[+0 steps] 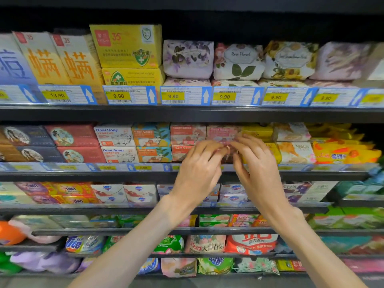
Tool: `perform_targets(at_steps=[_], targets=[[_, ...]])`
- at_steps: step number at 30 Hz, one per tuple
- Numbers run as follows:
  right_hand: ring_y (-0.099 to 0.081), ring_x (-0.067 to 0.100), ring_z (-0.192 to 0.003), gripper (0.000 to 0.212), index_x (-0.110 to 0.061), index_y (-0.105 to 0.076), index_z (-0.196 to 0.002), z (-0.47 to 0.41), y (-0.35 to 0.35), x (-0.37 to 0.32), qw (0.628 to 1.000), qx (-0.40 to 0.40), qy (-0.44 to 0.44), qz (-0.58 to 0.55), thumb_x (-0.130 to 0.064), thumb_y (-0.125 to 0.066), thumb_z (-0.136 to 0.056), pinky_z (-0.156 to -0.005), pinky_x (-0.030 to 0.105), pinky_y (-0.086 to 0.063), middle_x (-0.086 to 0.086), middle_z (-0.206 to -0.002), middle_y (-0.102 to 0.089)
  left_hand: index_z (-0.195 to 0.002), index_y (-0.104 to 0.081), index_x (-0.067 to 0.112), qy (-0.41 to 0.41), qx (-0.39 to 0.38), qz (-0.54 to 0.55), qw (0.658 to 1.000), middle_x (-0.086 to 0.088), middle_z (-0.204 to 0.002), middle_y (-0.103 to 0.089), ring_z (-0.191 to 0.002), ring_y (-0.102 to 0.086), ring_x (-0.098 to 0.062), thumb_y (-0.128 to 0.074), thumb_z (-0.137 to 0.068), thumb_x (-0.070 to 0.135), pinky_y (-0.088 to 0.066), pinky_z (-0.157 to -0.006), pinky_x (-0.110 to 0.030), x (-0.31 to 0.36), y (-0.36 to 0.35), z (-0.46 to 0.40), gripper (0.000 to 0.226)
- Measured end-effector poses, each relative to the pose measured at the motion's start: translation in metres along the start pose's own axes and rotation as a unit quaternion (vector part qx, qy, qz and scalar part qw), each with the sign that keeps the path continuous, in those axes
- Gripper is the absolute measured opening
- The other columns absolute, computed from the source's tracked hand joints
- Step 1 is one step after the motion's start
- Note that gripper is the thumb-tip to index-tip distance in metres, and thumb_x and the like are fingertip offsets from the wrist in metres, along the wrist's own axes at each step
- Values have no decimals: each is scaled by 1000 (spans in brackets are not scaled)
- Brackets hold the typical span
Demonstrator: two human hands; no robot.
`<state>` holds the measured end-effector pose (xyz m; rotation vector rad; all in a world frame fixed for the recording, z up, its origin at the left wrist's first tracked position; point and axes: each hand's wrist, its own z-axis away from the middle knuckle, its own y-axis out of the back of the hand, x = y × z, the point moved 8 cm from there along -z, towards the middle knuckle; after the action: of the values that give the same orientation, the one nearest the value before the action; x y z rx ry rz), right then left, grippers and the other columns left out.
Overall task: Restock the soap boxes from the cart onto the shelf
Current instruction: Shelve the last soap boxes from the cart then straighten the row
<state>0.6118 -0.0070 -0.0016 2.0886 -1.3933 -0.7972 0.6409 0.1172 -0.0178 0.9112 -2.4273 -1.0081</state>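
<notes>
Both of my hands reach to the second shelf (124, 173), where boxed soaps stand in two stacked rows. My left hand (199, 167) and my right hand (257, 163) meet fingertip to fingertip on a pink Goat Soap box (227, 155) in the lower row. Each hand has its fingers over the box and its thumb beneath, and together they hide most of it. Another pink Goat Soap box (221, 133) sits just above it. More pink ones (187, 133) stand to the left. The cart is out of view.
Orange (151, 138) and white (114, 136) Goat Soap boxes fill the shelf to the left, yellow packs (257, 132) to the right. Flower-wrapped soaps (239, 61) sit on the top shelf behind price tags (173, 96). Lower shelves hold soaps and detergent bags (249, 244).
</notes>
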Motion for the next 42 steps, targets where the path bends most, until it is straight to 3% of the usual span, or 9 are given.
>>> perform_targets(at_steps=[6,15,20,24,30,33,36,39,42], targets=[[-48,22,-132,32,-12,-61,-128,21,22,23,998,-12,-55,1,-10,-56,-97,-108,39,-39,2,-132,-59,-136,-54,13,9,-79,18,997,-2,-144,-51,-134,-43,-26,-53,-89,16,-39,-110,-43,27,-39,-18,47],[-49,20,-129,33,-14,-62,-127,36,30,37,996,-28,-89,6,-8,-55,-95,-104,43,-41,-1,-130,-60,-142,-51,12,32,-77,57,995,-1,-150,-47,-140,-39,-24,-56,-92,13,-35,-115,-42,20,-49,-16,51],[-48,20,-132,39,-16,-59,-133,29,24,42,997,-40,-60,-11,-9,-56,-95,-105,43,-41,-4,-132,-60,-134,-59,8,49,-65,91,993,-4,-138,-56,-134,-46,-23,-57,-93,7,-38,-114,-38,12,-46,-19,42],[-47,17,-134,35,-19,-61,-130,24,22,47,998,-42,-51,-17,-12,-58,-96,-107,40,-39,-6,-130,-62,-125,-68,9,76,-8,103,992,-2,-126,-64,-128,-50,-21,-59,-95,8,-39,-112,-33,11,-27,-15,31],[-55,23,-119,29,-12,-61,-126,-7,21,48,999,-18,-41,-17,-19,-58,-98,-102,37,-45,4,-124,-64,-125,-65,11,150,62,-12,987,-4,-122,-62,-118,-50,-27,-60,-94,11,-41,-103,-39,-18,4,-15,31],[-54,29,-108,32,-13,-59,-127,-24,15,48,997,-22,-73,11,-27,-57,-98,-93,40,-47,9,-114,-64,-124,-62,12,151,62,-64,985,-7,-122,-60,-113,-49,-31,-56,-98,19,-41,-98,-45,-25,9,-23,27],[-60,36,-90,31,-8,-64,-118,-37,7,46,997,-23,-68,40,-30,-60,-96,-78,42,-49,16,-96,-67,-126,-62,13,157,62,-68,983,-7,-132,-58,-123,-46,-33,-55,-99,21,-35,-105,-47,-32,10,-29,29],[-62,41,-90,33,-5,-67,-107,-48,-7,49,988,-92,-110,64,-35,-56,-98,-73,40,-46,20,-95,-68,-121,-67,14,177,29,-85,980,-7,-133,-60,-127,-46,-37,-56,-97,23,-31,-110,-50,-41,7,-39,28],[-59,41,-104,35,-7,-66,-116,-51,-16,48,980,-127,-138,71,-35,-52,-100,-84,41,-47,21,-115,-65,-113,-70,16,245,-72,-87,963,-9,-127,-65,-122,-52,-38,-50,-98,26,-33,-107,-49,-54,-5,-46,27]])
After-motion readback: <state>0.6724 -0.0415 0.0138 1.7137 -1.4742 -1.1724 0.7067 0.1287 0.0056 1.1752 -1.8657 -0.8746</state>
